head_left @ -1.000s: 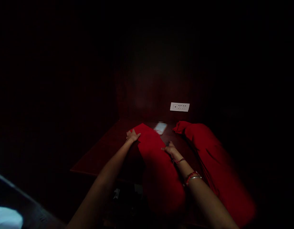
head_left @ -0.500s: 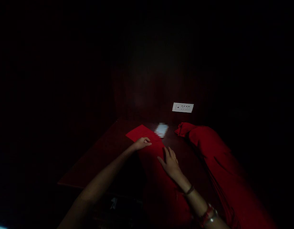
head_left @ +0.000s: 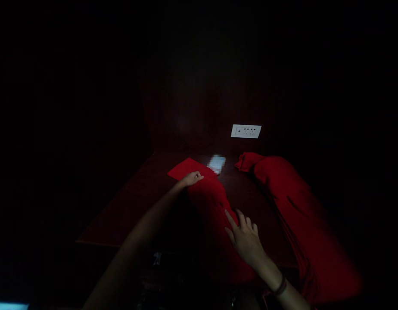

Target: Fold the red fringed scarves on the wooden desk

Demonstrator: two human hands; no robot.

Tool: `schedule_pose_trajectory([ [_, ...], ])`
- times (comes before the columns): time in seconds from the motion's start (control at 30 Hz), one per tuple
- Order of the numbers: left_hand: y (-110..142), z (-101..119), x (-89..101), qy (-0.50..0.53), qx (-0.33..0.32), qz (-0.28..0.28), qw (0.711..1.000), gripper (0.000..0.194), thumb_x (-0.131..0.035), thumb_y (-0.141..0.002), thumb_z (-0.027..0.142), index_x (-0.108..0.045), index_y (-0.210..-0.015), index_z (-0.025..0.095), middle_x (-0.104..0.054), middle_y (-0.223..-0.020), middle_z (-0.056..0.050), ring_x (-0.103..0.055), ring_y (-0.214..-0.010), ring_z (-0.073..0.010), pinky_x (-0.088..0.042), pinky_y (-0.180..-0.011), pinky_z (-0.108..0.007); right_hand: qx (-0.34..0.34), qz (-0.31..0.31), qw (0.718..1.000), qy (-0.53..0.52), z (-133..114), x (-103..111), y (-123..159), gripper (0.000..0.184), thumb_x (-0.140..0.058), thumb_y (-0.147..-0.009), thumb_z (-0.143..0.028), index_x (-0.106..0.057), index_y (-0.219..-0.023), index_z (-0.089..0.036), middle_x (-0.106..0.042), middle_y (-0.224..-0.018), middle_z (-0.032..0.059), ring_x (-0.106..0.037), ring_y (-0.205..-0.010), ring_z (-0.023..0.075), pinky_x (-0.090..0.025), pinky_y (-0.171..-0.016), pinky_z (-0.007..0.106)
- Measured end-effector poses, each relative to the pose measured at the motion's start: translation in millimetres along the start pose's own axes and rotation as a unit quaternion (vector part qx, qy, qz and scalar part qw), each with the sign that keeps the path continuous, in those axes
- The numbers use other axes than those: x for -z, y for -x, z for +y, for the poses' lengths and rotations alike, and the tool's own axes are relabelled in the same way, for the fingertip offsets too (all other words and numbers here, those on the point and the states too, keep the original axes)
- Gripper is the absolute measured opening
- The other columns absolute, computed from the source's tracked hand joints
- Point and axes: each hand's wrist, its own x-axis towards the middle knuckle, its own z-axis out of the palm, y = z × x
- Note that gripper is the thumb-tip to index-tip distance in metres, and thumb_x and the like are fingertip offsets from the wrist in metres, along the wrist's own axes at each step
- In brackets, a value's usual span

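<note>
A long strip of red cloth (head_left: 215, 198) lies over the dark table and hangs down past its near edge. My left hand (head_left: 194, 177) presses near the cloth's far end, with its fingers curled together; whether cloth is pinched in them cannot be made out clearly. My right hand (head_left: 246, 234) rests on the cloth's right side, closer to me, fingers spread and palm down. Beneath that hand the cloth drapes in soft ripples. Beyond the far end lies a pale, blurred rectangular item (head_left: 216, 164), touching or nearly touching the cloth.
A thick pile of folded red cloth (head_left: 292, 206) stretches along the right side of the dark table (head_left: 121, 215). On the back wall is a white socket panel (head_left: 246, 131). Some bright surface (head_left: 8, 306) shows at the bottom left. Most surroundings are too dark to see.
My right hand has slid toward me along the cloth, and the cloth between my hands has bunched into ripples. My left hand stays near the far end. The view has tilted slightly down.
</note>
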Motion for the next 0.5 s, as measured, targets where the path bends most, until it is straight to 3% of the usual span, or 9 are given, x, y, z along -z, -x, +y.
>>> schedule_pose_trajectory([
  [0.07,0.6,6.8,1.5,0.005,-0.025,-0.013,1.000,0.031,-0.036,-0.082,0.033,-0.056,-0.077,0.010,-0.056,-0.073,-0.002,-0.049,-0.069,-0.0109,-0.036,-0.062,-0.019,0.018,-0.004,1.000,-0.022,0.2,6.0,-4.3,0.047,-0.033,-0.079,-0.044,-0.033,-0.124,-0.030,-0.022,-0.132,0.0100,-0.030,-0.111,0.0304,-0.033,-0.079,0.050],
  [0.17,-7.8,24.1,-2.3,-0.020,-0.041,-0.051,0.998,0.040,-0.026,-0.085,0.036,-0.056,-0.086,0.009,-0.058,-0.085,-0.003,-0.050,-0.076,-0.0101,-0.037,-0.067,-0.018,0.012,0.031,0.997,-0.065,-1.7,10.3,-15.3,0.045,-0.035,-0.079,-0.044,-0.042,-0.117,-0.022,-0.022,-0.133,0.0122,-0.025,-0.116,0.0298,-0.033,-0.083,0.049],
  [0.27,-26.2,44.4,-14.9,-0.077,-0.003,-0.099,0.992,0.031,-0.043,-0.078,0.038,-0.059,-0.081,0.011,-0.060,-0.080,-0.003,-0.052,-0.072,-0.0122,-0.039,-0.065,-0.019,0.020,0.085,0.989,-0.117,-2.3,2.0,-21.8,0.033,-0.037,-0.080,-0.030,-0.050,-0.107,-0.017,-0.028,-0.129,0.0144,-0.032,-0.113,0.0274,-0.036,-0.085,0.043],
  [0.37,-46.4,60.8,-29.2,-0.124,0.051,-0.105,0.985,0.020,-0.060,-0.064,0.027,-0.060,-0.078,0.012,-0.061,-0.079,-0.004,-0.054,-0.075,-0.0171,-0.040,-0.065,-0.023,0.052,0.113,0.979,-0.159,-0.7,-13.1,-17.8,0.031,-0.034,-0.080,-0.018,-0.053,-0.104,-0.019,-0.032,-0.128,0.0110,-0.035,-0.113,0.0243,-0.037,-0.088,0.039],
  [0.5,-60.0,65.6,-36.6,-0.147,0.093,-0.078,0.982,0.028,-0.058,-0.063,0.020,-0.057,-0.089,0.008,-0.058,-0.091,-0.013,-0.053,-0.085,-0.0251,-0.040,-0.068,-0.030,0.057,0.100,0.981,-0.159,1.5,-25.1,-6.7,0.037,-0.032,-0.080,-0.013,-0.049,-0.111,-0.022,-0.028,-0.131,0.0087,-0.028,-0.118,0.0248,-0.036,-0.090,0.038],
])
